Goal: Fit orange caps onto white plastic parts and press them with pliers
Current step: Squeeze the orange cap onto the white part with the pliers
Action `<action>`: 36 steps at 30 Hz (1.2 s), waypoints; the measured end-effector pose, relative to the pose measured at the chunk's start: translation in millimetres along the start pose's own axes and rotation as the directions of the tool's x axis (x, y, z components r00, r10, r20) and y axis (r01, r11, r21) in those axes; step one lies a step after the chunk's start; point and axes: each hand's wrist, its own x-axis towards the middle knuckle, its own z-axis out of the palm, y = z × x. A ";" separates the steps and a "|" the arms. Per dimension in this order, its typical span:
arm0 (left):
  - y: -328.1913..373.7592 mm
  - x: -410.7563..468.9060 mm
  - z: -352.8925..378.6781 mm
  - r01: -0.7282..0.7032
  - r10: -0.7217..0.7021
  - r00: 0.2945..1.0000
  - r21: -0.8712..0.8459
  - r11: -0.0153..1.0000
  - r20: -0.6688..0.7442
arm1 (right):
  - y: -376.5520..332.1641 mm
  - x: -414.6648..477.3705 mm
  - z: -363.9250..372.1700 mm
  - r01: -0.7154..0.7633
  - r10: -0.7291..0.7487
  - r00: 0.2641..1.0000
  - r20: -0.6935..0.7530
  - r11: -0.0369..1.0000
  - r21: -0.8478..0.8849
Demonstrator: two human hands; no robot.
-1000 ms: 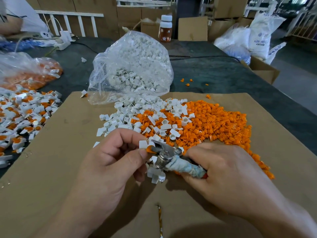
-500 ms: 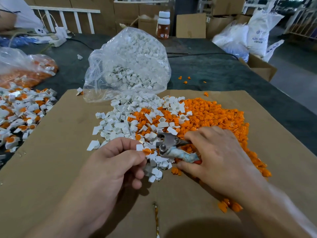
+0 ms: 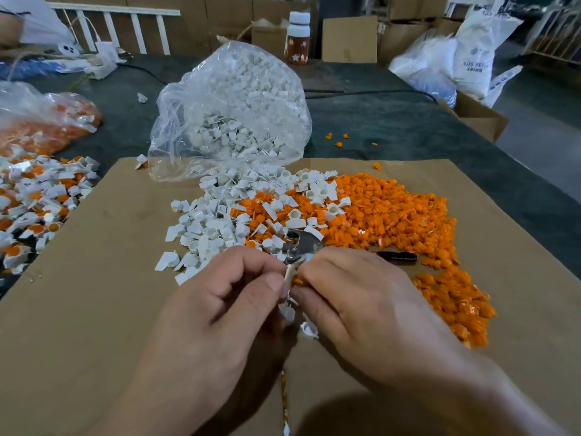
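Assembly stood at the fitting step. The left hand pinched a white part between thumb and forefinger. The right hand pinched an orange cap against it, so the two pieces touched in the narrow gap between the fingertips. Whether the cap was seated could not be told.

The pliers lay just beyond the knuckles, their head on the loose white parts and one dark grip showing past the right hand. Neither hand appeared to grip them. The heap of orange caps spread to the right over the cardboard sheet. A clear bag of more white pieces slumped behind it, and finished pieces lay to the left on the dark counter.

Both pieces looked tiny, light and stiff, made of smooth plastic that would probably squirt out of a careless pinch. The white part seemed best held by its flat tab, leaving the round socket free, and the cap by its rim. The pliers would likely need to bear squarely across cap and socket, since too hard a squeeze could crack the thin walls.
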 end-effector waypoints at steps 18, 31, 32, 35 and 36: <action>-9.8 6.4 -4.4 0.232 -0.113 0.952 -0.434 0.870 0.284 | -0.1 -7.6 -0.3 0.020 -0.004 0.998 -0.061 0.962 0.271; -9.1 -2.4 -3.4 -0.248 0.248 0.962 -0.017 0.969 0.117 | -13.7 -5.8 -5.7 -0.563 0.229 0.816 0.531 0.108 0.819; -8.1 -1.2 -3.2 -0.155 0.166 0.980 -0.099 0.983 0.106 | -12.3 -8.1 -3.6 -0.494 0.268 0.867 0.421 0.342 0.799; -8.0 5.2 -3.7 0.126 -0.073 0.983 -0.324 0.938 0.171 | -8.2 -10.3 -4.3 -0.123 0.130 0.991 0.000 0.941 0.314; -8.8 5.8 -4.9 0.186 -0.115 0.972 -0.376 0.908 0.203 | -7.1 -9.7 -4.7 -0.067 0.076 0.997 -0.025 0.964 0.256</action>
